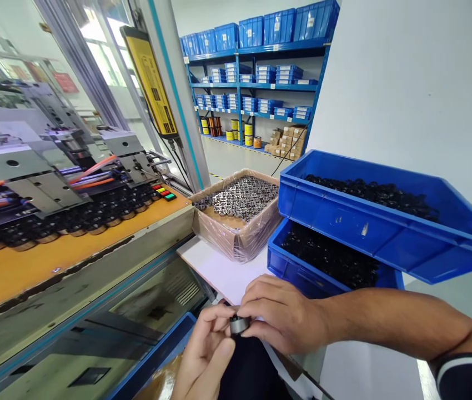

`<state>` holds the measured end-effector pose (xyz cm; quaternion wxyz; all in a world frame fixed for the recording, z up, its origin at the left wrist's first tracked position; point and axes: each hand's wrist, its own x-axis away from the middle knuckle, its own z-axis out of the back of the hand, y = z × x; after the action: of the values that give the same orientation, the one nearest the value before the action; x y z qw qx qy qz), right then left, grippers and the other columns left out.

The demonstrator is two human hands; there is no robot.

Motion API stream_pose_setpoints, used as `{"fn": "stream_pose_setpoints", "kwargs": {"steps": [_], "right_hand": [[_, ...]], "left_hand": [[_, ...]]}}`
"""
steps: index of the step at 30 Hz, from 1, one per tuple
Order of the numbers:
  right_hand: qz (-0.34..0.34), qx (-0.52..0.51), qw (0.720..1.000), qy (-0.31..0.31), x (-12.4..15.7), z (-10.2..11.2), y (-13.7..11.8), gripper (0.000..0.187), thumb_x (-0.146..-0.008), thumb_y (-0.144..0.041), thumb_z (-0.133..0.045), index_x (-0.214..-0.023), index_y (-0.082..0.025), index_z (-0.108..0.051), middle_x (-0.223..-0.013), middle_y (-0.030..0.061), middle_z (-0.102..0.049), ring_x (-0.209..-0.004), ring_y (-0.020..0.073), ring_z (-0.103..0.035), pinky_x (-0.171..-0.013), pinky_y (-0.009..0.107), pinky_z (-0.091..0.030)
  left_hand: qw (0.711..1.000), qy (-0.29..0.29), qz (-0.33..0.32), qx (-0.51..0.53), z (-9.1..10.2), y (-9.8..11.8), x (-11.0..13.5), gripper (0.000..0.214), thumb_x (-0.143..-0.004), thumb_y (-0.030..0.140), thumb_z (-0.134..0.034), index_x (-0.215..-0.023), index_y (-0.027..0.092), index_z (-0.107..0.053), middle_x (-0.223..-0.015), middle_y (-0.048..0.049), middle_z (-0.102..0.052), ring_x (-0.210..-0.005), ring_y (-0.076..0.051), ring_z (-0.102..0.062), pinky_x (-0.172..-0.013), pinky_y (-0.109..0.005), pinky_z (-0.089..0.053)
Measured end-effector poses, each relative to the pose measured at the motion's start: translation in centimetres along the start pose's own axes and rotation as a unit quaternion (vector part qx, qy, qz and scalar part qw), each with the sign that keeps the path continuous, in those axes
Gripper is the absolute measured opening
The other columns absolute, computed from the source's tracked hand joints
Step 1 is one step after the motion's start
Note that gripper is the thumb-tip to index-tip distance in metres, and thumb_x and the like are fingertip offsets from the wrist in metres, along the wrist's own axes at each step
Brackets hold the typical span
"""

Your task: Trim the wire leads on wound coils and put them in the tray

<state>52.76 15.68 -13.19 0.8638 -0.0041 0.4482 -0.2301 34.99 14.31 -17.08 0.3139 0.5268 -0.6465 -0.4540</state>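
Both my hands meet low in the middle of the view around a small dark round part with a metal ring. My left hand comes up from below, thumb and fingers pinched on the part. My right hand reaches in from the right, fingers curled over the same part. Just beyond the hands lies a white board. On it stand a plastic-lined cardboard box of several silvery round parts and two stacked blue bins of black parts.
A machine with an orange deck fills the left, carrying a row of dark round parts under metal tooling and orange cables. A small coloured button panel sits at its corner. Blue shelving with bins and spools stands far back. A blue bin edge lies below.
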Motion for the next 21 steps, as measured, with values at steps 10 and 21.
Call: {"fn": "stream_pose_setpoints", "kwargs": {"steps": [10, 21], "right_hand": [[-0.041, 0.100, 0.991, -0.081, 0.6, 1.4, 0.3, 0.033, -0.097, -0.032, -0.056, -0.122, -0.010, -0.054, -0.109, 0.0147, -0.066, -0.103, 0.0222, -0.063, -0.090, 0.035, -0.056], [-0.341, 0.232, 0.865, -0.285, 4.7, 6.9, 10.6, 0.028, -0.099, -0.029, -0.044, -0.104, -0.014, -0.067, -0.105, 0.0130, -0.068, -0.099, 0.0242, -0.066, -0.091, 0.036, -0.051]], "left_hand": [[0.908, -0.085, -0.142, -0.386, 4.5, 4.0, -3.1, 0.014, -0.082, 0.032, -0.067, -0.076, 0.020, -0.061, -0.085, -0.0047, -0.070, -0.080, -0.019, -0.064, -0.076, -0.028, -0.048], [0.662, 0.226, -0.087, -0.709, 18.6, 17.4, -14.6, 0.018, -0.071, 0.030, -0.058, -0.077, 0.017, -0.068, -0.071, -0.0086, -0.071, -0.079, -0.032, -0.069, -0.072, -0.037, -0.050]]}}
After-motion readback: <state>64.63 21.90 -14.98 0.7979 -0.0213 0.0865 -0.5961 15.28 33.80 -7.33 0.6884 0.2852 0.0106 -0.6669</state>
